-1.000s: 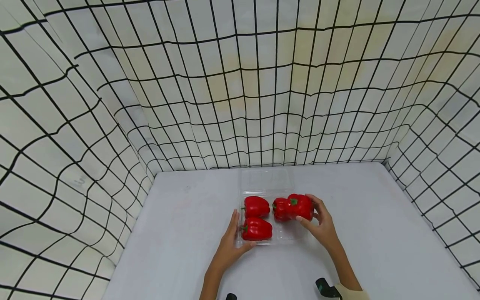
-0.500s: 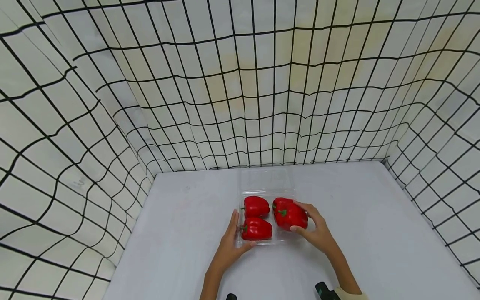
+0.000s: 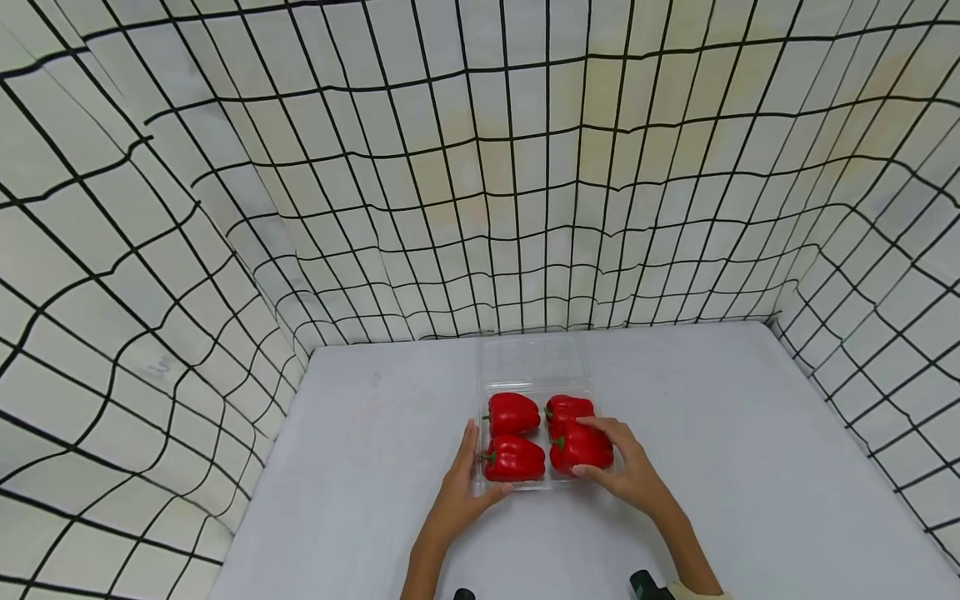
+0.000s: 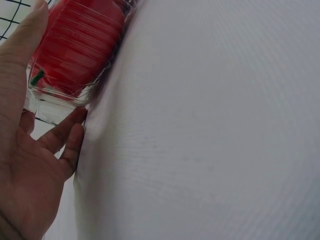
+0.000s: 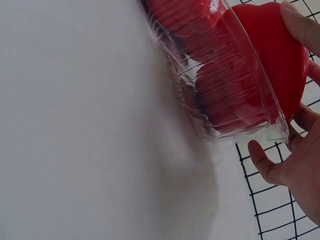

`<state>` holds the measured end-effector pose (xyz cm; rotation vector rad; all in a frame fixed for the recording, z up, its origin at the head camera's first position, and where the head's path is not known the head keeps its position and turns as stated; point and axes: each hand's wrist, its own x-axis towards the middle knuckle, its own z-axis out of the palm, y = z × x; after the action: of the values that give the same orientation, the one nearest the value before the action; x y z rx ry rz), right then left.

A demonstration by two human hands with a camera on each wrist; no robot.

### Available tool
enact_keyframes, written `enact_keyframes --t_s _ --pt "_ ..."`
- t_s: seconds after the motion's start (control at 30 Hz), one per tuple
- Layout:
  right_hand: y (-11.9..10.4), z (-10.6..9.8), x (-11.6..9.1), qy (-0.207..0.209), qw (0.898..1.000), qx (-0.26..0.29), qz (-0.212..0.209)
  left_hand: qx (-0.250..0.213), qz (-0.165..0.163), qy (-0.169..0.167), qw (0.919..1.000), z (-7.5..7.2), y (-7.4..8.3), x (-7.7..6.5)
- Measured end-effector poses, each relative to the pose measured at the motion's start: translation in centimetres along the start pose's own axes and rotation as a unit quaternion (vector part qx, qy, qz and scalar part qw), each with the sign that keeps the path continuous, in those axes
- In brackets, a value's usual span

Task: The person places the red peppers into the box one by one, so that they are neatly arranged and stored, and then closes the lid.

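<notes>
Red bell peppers fill a clear plastic clamshell box (image 3: 551,485), which stands on the table with its lid (image 3: 532,358) folded back. My right hand (image 3: 633,475) grips the front right bell pepper (image 3: 581,447) between thumb and fingers. In the right wrist view this pepper (image 5: 280,55) rises above the box wall, tilted. Behind it lies another bell pepper (image 3: 567,407), partly covered. On the left side lie a back pepper (image 3: 513,412) and a front pepper (image 3: 515,458), stems to the left. My left hand (image 3: 461,492) rests at the front left corner, straight fingers along the side and thumb along the front.
A white table (image 3: 375,467) carries the box. Black netting (image 3: 525,183) over pale walls encloses the table at the back and both sides. Dark wrist devices (image 3: 648,585) show at the bottom edge.
My right hand has brought its bell pepper left and toward me, then down into the front right of the box, uncovering more of the pepper behind. The left hand has stayed still.
</notes>
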<state>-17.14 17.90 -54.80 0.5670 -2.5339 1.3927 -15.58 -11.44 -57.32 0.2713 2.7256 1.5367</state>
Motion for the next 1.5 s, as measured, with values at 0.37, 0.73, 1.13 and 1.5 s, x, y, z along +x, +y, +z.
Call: enact_keyframes --t_s 0.37,0.73,1.13,1.5 --pt "0.0 0.7 -0.1 -0.010 1.000 0.000 0.000 -0.006 0.003 0.002 1.0000 0.1 -0.1 -0.1" --pt "0.0 1.6 -0.3 -0.012 0.999 -0.033 -0.008 -0.008 0.008 0.003 0.9999 0.0 -0.1 -0.1" --pt "0.2 2.2 -0.6 0.040 0.998 -0.030 -0.027 -0.008 -0.005 -0.002 0.9999 -0.1 -0.1 -0.2" --pt "0.4 2.4 -0.6 0.044 0.999 -0.024 -0.016 -0.001 0.005 0.003 1.0000 0.0 -0.1 0.0"
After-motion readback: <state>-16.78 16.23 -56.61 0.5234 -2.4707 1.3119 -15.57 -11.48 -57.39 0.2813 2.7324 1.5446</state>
